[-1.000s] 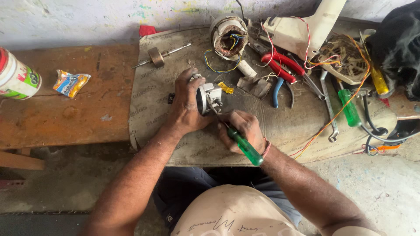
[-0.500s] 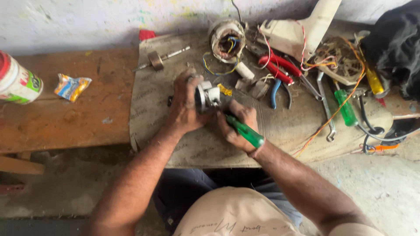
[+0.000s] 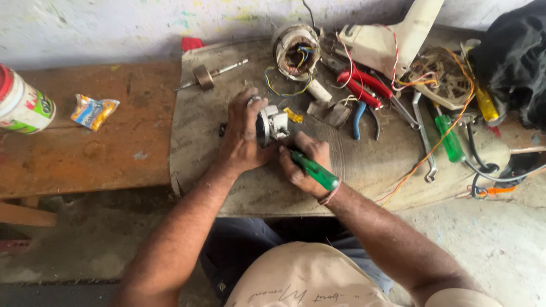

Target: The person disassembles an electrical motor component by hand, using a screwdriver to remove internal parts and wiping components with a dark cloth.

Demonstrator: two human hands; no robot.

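Pliers (image 3: 359, 91), stator (image 3: 296, 51) and spare screwdriver (image 3: 450, 138) clutter the mat (image 3: 375, 165) behind. Left hand (image 3: 242, 136) clasps motor part (image 3: 272, 125) at mat centre; right hand (image 3: 304, 162) grips green screwdriver (image 3: 315, 171), tip apparently against it.

A small repair workshop — rough and well used. The low worktop (image 3: 364, 170) is worn and dusty, set against a stained, paint-flecked wall (image 3: 114, 28). It is crowded with tools and parts: red pliers (image 3: 359, 88), a green screwdriver (image 3: 449, 138), a spanner (image 3: 424, 136), loose wires (image 3: 438, 145) and a wound motor coil (image 3: 296, 51) — things for fixing machines.
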